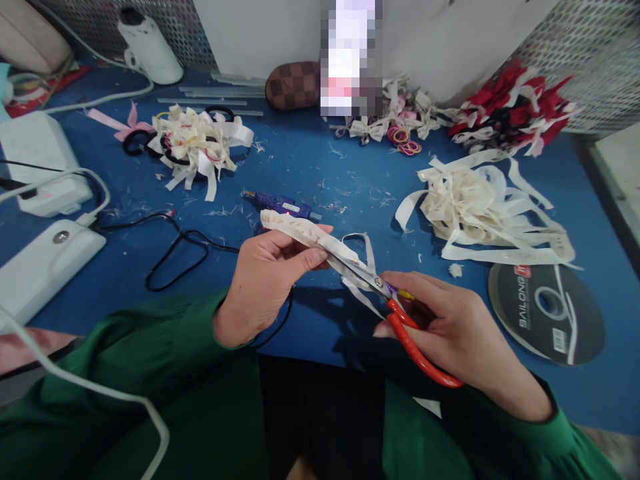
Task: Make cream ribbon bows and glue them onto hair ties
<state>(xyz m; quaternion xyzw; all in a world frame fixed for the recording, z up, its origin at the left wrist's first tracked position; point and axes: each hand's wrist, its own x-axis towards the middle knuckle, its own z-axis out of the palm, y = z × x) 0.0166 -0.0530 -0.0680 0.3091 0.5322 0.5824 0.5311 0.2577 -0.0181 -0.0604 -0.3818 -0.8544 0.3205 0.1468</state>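
My left hand (267, 273) pinches a white ribbon strip (295, 230) that slants across the middle of the view, with printed marks on it. Red-handled scissors (415, 347) are in my right hand (460, 327), their blades lying along the ribbon just right of my left thumb. Thin white ribbon ends loop and hang around the blades near the scissors' pivot. Something thin with a yellow part shows beside the right fingers; what it is cannot be made out. A blue glue gun (280, 203) lies just behind the ribbon.
Cream ribbons (465, 207) lie in a pile at right, above a black spool (575, 320). Hair ties with bows (195, 143) sit back left; red and white bows (515, 107) back right. A checkered case (293, 85), white bottle (153, 50), white power boxes (45, 267) and black cable (175, 260) also show.
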